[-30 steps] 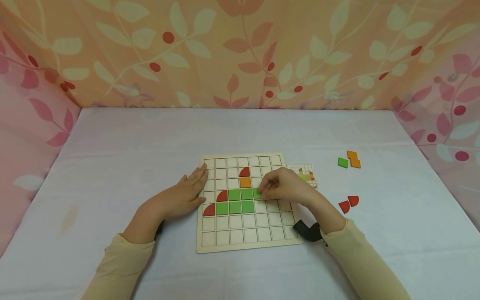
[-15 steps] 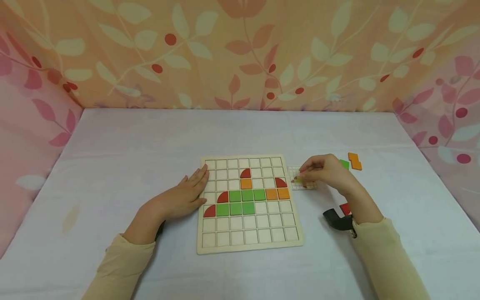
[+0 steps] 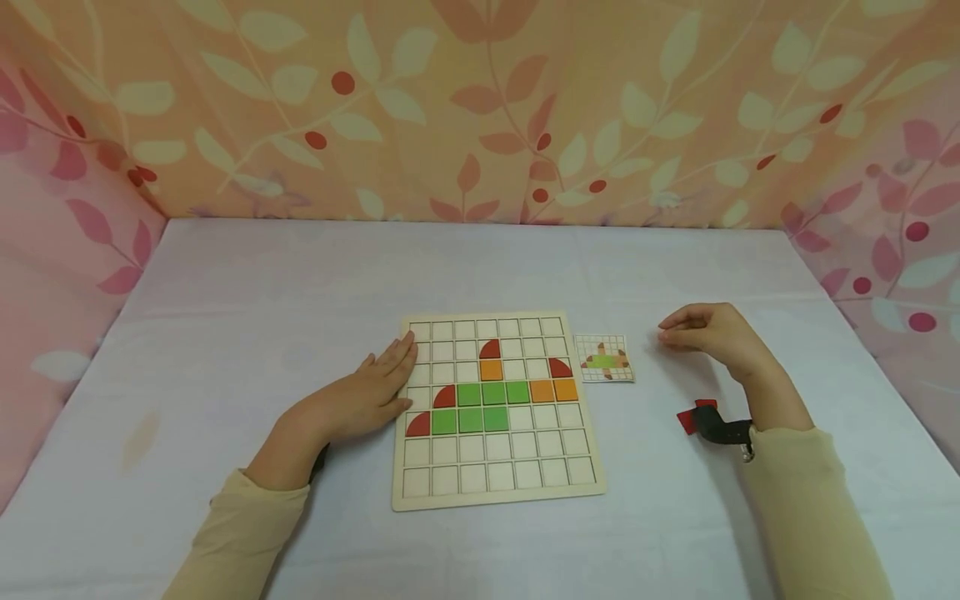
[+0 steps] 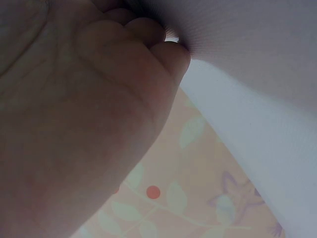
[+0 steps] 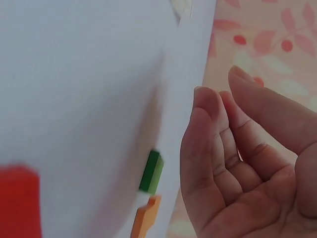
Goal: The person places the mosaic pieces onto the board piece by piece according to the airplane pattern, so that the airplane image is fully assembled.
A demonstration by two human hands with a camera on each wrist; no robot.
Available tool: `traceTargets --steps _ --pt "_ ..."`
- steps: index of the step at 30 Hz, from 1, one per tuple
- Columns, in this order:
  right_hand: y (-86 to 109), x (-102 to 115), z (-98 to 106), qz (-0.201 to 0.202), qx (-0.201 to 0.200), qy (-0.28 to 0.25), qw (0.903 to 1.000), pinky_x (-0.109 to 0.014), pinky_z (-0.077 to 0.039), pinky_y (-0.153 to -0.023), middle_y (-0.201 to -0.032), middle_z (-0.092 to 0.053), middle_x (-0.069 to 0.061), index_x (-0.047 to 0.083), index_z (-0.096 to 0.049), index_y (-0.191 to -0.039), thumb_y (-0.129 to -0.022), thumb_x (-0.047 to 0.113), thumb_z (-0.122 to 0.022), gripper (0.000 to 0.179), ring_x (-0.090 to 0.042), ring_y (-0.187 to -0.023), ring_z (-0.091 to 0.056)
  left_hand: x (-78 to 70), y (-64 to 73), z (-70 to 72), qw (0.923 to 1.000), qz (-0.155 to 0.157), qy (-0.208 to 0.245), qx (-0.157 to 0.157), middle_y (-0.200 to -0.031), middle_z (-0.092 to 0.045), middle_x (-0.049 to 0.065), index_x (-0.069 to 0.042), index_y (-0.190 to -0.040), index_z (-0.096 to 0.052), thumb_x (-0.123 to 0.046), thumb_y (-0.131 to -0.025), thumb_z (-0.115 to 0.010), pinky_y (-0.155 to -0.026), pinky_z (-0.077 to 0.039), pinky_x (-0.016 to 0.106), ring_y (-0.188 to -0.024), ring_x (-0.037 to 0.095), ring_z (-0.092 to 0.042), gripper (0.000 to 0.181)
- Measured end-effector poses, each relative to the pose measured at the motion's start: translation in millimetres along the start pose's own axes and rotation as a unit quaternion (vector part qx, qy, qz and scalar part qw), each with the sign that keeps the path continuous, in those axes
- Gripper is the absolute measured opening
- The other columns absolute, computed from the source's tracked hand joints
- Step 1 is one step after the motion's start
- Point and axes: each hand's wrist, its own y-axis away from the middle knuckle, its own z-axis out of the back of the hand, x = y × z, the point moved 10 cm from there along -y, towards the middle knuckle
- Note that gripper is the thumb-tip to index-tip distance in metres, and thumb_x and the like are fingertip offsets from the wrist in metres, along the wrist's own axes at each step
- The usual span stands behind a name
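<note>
My left hand (image 3: 360, 396) lies flat with straight fingers, its fingertips on the left edge of the pale grid board (image 3: 498, 498). In the left wrist view the fingers of this left hand (image 4: 104, 99) are only partly seen. The right hand (image 3: 720, 337) hovers right of the pattern card (image 3: 607, 358); its thumb and fingers are relaxed and apart, holding nothing. Near it in the right wrist view are a green tile (image 5: 151, 172) and orange tiles (image 5: 144, 218), which the hand hides in the head view. Below that hand lie red quarter-round tiles (image 3: 686, 421), partly behind the black wrist camera.
On the board sit green square tiles (image 3: 468, 394), orange square tiles (image 3: 542, 391) and several red quarter-round tiles (image 3: 418, 424). A white cloth (image 3: 300, 275) covers the table, and a leaf-patterned curtain (image 3: 480, 108) stands behind it.
My right hand has left the green tile on the board and moved right, past the card, toward the loose tiles. The left hand has stayed in place.
</note>
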Motion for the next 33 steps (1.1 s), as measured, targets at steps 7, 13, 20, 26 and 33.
traceTargets --steps 7,13,20,26,33 --pt "-3.3 -22.3 15.4 -0.013 0.0 -0.054 0.9985 -0.017 -0.052 -0.07 -0.083 -0.067 0.013 -0.013 -0.058 -0.112 -0.087 0.017 -0.069 0.041 -0.003 -0.076 -0.063 -0.5 -0.1 -0.2 1.0 -0.001 -0.005 0.0 -0.156 0.003 0.019 0.007 -0.148 -0.008 -0.018 -0.099 -0.047 -0.112 -0.007 0.056 -0.142 0.035 -0.001 0.068" --pt "-6.5 -32.5 22.6 -0.025 -0.004 -0.087 0.9959 -0.018 -0.053 -0.072 -0.084 -0.064 0.016 -0.016 -0.057 -0.11 -0.087 0.013 -0.069 0.039 -0.001 -0.075 -0.064 0.0 0.2 -0.8 1.0 0.001 -0.005 0.003 -0.156 0.004 0.019 0.007 -0.148 -0.008 -0.017 -0.098 -0.047 -0.112 -0.007 0.055 -0.143 0.035 0.0 0.067" --pt "-9.7 -39.2 30.0 -0.041 -0.017 -0.05 0.9977 -0.017 -0.052 -0.07 -0.09 -0.059 0.018 -0.016 -0.057 -0.114 -0.087 0.02 -0.07 0.047 0.0 -0.074 -0.062 0.0 -0.1 -1.2 1.0 0.0 -0.004 0.003 -0.156 0.003 0.019 0.007 -0.148 -0.008 -0.017 -0.098 -0.047 -0.112 -0.007 0.055 -0.142 0.035 0.0 0.067" --pt "-13.2 -46.2 31.6 -0.057 -0.016 -0.027 0.9979 -0.016 -0.051 -0.07 -0.09 -0.058 0.017 -0.014 -0.055 -0.119 -0.087 0.023 -0.069 0.051 0.001 -0.074 -0.06 -1.9 0.7 0.5 1.0 -0.006 -0.003 0.001 -0.156 0.002 0.02 0.008 -0.148 -0.008 -0.017 -0.099 -0.047 -0.111 -0.008 0.056 -0.142 0.036 -0.001 0.067" --pt "-17.6 -47.9 32.4 -0.053 -0.018 0.019 0.9982 -0.015 -0.048 -0.068 -0.091 -0.067 0.006 -0.011 -0.058 -0.119 -0.085 0.02 -0.071 0.048 0.002 -0.074 -0.058 -2.0 0.4 0.7 1.0 -0.005 -0.006 0.0 -0.156 0.003 0.021 0.008 -0.147 -0.009 -0.016 -0.098 -0.047 -0.111 -0.008 0.056 -0.142 0.036 -0.001 0.067"
